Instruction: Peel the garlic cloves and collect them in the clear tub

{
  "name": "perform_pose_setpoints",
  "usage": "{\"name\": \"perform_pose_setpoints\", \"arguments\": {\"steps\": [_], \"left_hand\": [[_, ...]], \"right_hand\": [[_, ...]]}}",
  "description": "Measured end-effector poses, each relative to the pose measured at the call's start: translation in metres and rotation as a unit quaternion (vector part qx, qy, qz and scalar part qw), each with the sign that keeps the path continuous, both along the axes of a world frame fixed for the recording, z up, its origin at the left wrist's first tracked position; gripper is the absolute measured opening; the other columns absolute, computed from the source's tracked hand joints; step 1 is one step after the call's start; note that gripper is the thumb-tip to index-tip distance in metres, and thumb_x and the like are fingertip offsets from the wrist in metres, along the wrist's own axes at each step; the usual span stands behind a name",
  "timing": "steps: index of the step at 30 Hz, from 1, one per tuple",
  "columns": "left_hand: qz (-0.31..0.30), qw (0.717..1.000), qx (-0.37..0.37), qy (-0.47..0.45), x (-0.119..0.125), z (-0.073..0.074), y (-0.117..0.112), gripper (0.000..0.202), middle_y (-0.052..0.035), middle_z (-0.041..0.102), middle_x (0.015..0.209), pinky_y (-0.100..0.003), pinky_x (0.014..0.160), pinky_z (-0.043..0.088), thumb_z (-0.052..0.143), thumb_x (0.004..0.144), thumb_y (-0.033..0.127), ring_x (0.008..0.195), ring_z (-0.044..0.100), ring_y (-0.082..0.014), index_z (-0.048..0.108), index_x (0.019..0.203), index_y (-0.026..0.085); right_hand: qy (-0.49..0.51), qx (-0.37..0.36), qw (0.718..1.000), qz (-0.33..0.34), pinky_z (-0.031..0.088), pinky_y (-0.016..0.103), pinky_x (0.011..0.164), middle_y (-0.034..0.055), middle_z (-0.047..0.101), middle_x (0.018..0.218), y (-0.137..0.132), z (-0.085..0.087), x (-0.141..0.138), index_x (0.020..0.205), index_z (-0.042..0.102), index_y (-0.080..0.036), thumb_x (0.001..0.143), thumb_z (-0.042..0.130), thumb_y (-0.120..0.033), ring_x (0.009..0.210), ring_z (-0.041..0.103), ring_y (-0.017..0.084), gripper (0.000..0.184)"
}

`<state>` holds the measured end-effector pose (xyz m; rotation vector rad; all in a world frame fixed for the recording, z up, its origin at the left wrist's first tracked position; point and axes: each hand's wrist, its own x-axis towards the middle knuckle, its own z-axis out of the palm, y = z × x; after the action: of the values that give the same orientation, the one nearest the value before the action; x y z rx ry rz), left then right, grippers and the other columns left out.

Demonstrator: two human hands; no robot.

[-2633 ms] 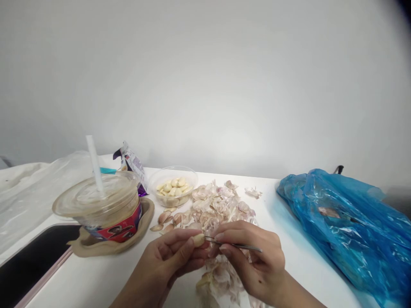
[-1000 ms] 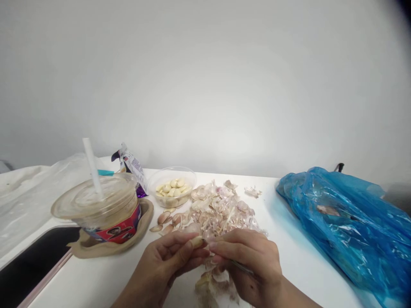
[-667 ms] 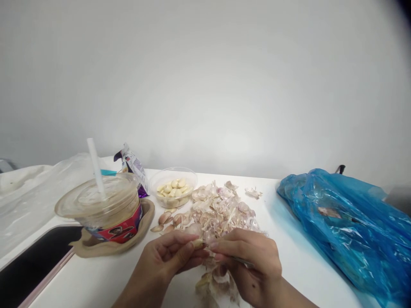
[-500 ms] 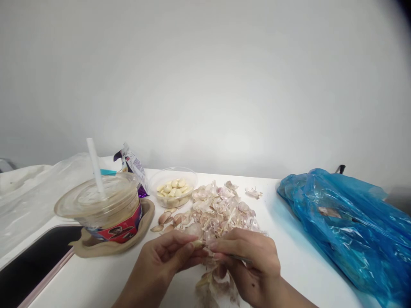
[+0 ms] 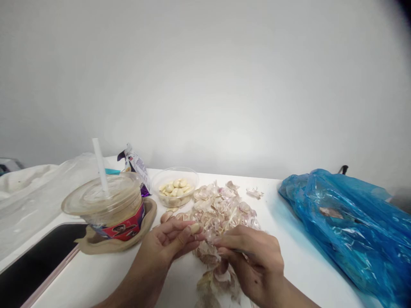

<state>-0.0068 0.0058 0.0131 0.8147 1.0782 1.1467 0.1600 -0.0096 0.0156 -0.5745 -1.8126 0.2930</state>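
A pale peeled garlic clove (image 5: 195, 228) is pinched between the thumb and fingers of my left hand (image 5: 173, 241). To its right, a small gap away, my right hand (image 5: 252, 254) is closed around a thin, greyish metallic tool, mostly covered by the fingers. Papery garlic skins (image 5: 221, 209) lie heaped just beyond both hands, and more skins (image 5: 218, 284) lie nearer me below them. Unpeeled cloves (image 5: 167, 216) rest left of the heap, partly hidden by my left hand. A clear plastic bowl (image 5: 157, 194) behind them holds several peeled cloves (image 5: 176, 187).
On the left, a lidded drink cup (image 5: 122, 224) with a white straw sits in a cardboard holder (image 5: 149, 218). Beside it are a phone (image 5: 41, 256), a purple wrapper (image 5: 136, 167) and clear plastic sheeting (image 5: 38, 201). A blue plastic bag (image 5: 346, 222) covers the right side.
My left hand has drawn slightly up and left with the clove, apart from my right hand. The clove now shows more of its pale surface. The view has shifted slightly.
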Motion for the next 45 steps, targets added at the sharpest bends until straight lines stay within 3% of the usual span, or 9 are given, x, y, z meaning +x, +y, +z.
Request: {"name": "perform_pose_setpoints", "arguments": {"steps": [8,14,25,31,39,45], "left_hand": [[-0.039,0.999,-0.021,-0.012,0.002,0.000,-0.002,0.009,-0.0088,0.073,0.078,-0.021,0.070,0.054,0.067,0.069,0.019,0.078,0.067,-0.0181,0.064,0.076,0.013],[-0.040,0.998,-0.038,-0.014,0.002,0.005,-0.006,0.007,-0.0063,0.073,0.072,-0.018,0.063,0.053,0.065,0.071,0.020,0.070,0.068,-0.0156,0.064,0.076,0.014],[-0.049,0.997,-0.045,-0.026,0.002,0.007,-0.006,0.011,-0.0048,0.073,0.066,-0.016,0.057,0.051,0.065,0.071,0.021,0.062,0.067,-0.0122,0.067,0.079,0.014],[-0.058,0.997,-0.050,-0.023,0.002,0.010,-0.006,0.011,-0.0041,0.072,0.063,-0.015,0.056,0.050,0.066,0.071,0.023,0.060,0.066,-0.0114,0.068,0.077,0.014],[-0.063,0.997,-0.040,-0.004,-0.001,0.000,-0.004,0.013,-0.0042,0.071,0.066,-0.015,0.058,0.051,0.065,0.071,0.022,0.062,0.064,-0.0105,0.068,0.080,0.014],[-0.056,0.997,-0.049,0.005,0.001,0.001,-0.003,0.011,-0.0042,0.070,0.066,-0.015,0.058,0.051,0.066,0.070,0.018,0.062,0.064,-0.0104,0.067,0.080,0.013]], "right_hand": [[-0.022,0.001,1.000,-0.017,0.047,0.021,0.049,0.0042,0.063,0.066,0.004,0.004,0.002,0.090,0.062,-0.015,0.080,0.052,-0.009,0.054,0.058,0.012,0.015],[-0.014,-0.014,1.000,0.009,0.051,0.023,0.062,0.0070,0.065,0.077,0.007,0.007,0.002,0.091,0.061,-0.013,0.079,0.052,-0.006,0.071,0.062,0.014,0.017],[-0.002,-0.031,0.999,0.043,0.051,0.023,0.065,0.0082,0.065,0.081,0.007,0.007,0.003,0.094,0.061,-0.010,0.078,0.051,-0.002,0.074,0.061,0.013,0.020],[-0.047,-0.012,0.997,0.058,0.051,0.024,0.070,0.0098,0.065,0.088,0.007,0.003,0.005,0.095,0.059,-0.010,0.078,0.053,-0.002,0.080,0.061,0.014,0.020],[-0.117,0.012,0.992,0.045,0.050,0.024,0.076,0.0079,0.065,0.093,0.009,-0.001,0.008,0.099,0.057,-0.013,0.080,0.051,-0.005,0.087,0.060,0.013,0.021],[-0.127,0.023,0.991,0.036,0.050,0.023,0.073,0.0059,0.065,0.094,0.010,-0.003,0.010,0.100,0.056,-0.016,0.080,0.047,-0.004,0.084,0.061,0.013,0.025]]}}
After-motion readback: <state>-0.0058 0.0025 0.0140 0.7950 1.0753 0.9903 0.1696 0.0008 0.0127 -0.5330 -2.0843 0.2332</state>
